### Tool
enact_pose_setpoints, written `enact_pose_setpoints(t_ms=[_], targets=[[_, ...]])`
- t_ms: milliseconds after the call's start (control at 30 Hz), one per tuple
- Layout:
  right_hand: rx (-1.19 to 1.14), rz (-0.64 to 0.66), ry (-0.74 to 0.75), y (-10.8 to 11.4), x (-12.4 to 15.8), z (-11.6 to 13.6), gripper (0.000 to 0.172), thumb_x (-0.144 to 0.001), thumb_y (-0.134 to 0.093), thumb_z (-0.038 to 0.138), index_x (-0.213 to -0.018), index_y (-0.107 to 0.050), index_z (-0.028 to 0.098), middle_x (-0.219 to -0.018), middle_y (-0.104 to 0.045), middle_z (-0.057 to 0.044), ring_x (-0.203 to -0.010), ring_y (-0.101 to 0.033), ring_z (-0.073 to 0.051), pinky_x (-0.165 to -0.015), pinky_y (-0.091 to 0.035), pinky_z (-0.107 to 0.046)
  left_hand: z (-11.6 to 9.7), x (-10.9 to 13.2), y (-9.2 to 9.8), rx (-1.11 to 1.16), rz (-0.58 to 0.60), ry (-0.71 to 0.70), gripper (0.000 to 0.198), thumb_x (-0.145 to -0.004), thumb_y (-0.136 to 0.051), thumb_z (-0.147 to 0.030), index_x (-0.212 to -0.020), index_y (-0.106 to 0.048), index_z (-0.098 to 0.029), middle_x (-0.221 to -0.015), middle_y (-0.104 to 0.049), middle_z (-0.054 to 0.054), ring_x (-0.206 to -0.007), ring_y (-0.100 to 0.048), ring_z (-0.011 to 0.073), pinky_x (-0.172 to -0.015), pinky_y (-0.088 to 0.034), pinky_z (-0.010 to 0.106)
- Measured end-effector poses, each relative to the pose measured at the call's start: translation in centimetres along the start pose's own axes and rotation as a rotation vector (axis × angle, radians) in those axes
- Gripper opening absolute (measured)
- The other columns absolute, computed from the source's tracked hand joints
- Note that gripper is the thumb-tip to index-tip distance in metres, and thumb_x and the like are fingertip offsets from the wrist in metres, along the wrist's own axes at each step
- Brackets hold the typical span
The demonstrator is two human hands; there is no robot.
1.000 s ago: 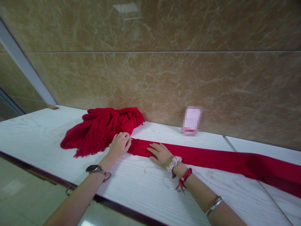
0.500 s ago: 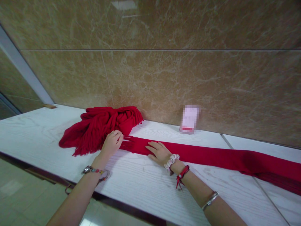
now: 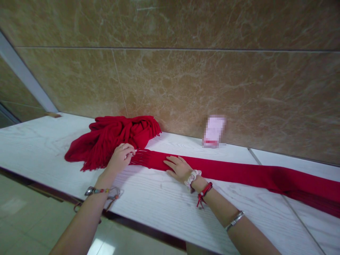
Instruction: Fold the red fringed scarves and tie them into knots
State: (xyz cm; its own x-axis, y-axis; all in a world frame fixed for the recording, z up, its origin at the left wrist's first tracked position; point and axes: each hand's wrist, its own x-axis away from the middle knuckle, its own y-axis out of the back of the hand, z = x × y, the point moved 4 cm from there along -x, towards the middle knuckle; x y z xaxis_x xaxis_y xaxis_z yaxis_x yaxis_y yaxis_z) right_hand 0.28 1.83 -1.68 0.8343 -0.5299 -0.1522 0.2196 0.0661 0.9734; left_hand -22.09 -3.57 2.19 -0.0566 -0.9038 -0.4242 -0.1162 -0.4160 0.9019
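A long red scarf [image 3: 239,174] lies folded into a narrow strip across the white table [image 3: 164,205], running from the middle to the right edge. My right hand [image 3: 177,167] lies flat on the strip, fingers stretched out. My left hand [image 3: 120,157] pinches the fringe [image 3: 139,156] at the strip's left end, fingers closed on the strands. Just behind my left hand a second red fringed scarf [image 3: 111,139] sits in a crumpled heap against the wall.
A small pink-and-white blurred object [image 3: 213,131] stands against the brown marble wall [image 3: 186,81] behind the strip. The table's dark front edge [image 3: 132,226] runs close below my forearms, with pale floor tiles beneath. A seam crosses the table at the right.
My left hand has moved left along the strip's end, drawing the fringe strands out straight. My right hand has stayed flat on the scarf. The view has tilted slightly.
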Motion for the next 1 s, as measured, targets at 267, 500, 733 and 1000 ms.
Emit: enact_pose_setpoints(t_ms=[267, 500, 733, 1000], targets=[[0.014, 0.041, -0.015, 0.4, 0.1, 0.2, 0.042, -0.086, -0.041, 0.033, -0.125, -0.045, 0.018, -0.132, -0.041, -0.008, -0.122, -0.034, -0.020, -0.102, -0.024, -0.041, 0.7, 0.6, -0.5, -0.058, 0.148, -0.006, 0.020, -0.073, -0.040, -0.019, -0.062, -0.057, -0.018, -0.080, -0.063, 0.004, -0.080, -0.051, 0.0220, -0.070, -0.038, 0.035], [0.015, 0.024, -0.009, 0.3, 0.0, 0.2, 0.042, -0.086, -0.041, 0.033, -0.125, -0.045, 0.019, -0.132, -0.041, -0.008, -0.122, -0.034, -0.019, -0.103, -0.024, -0.040, -1.5, 0.0, -0.5, 0.057, 0.019, -0.120, 0.029, -0.080, -0.035, -0.023, -0.094, -0.060, -0.016, -0.108, -0.058, 0.007, -0.102, -0.048, 0.0199, -0.088, -0.035, 0.035], [0.079, 0.012, -0.050, 0.3, 0.3, 0.1, 0.047, -0.087, -0.037, 0.041, -0.131, -0.036, 0.023, -0.138, -0.031, -0.007, -0.127, -0.025, -0.024, -0.101, -0.021, -0.049, -2.7, 0.2, -4.2, -0.050, 0.333, -0.199, 0.044, -0.086, -0.031, -0.032, -0.128, -0.038, -0.023, -0.136, -0.036, 0.007, -0.125, -0.029, 0.0217, -0.101, -0.022, 0.044], [0.083, 0.059, -0.107, 1.3, 1.4, 0.4, 0.050, -0.087, -0.031, 0.049, -0.132, -0.032, 0.026, -0.140, -0.027, -0.004, -0.128, -0.021, -0.023, -0.100, -0.021, -0.052, -1.8, 0.2, -4.7, -0.127, 0.239, -0.231, 0.045, -0.086, -0.025, -0.033, -0.124, -0.045, -0.022, -0.130, -0.045, 0.004, -0.122, -0.034, 0.0218, -0.101, -0.021, 0.043]])
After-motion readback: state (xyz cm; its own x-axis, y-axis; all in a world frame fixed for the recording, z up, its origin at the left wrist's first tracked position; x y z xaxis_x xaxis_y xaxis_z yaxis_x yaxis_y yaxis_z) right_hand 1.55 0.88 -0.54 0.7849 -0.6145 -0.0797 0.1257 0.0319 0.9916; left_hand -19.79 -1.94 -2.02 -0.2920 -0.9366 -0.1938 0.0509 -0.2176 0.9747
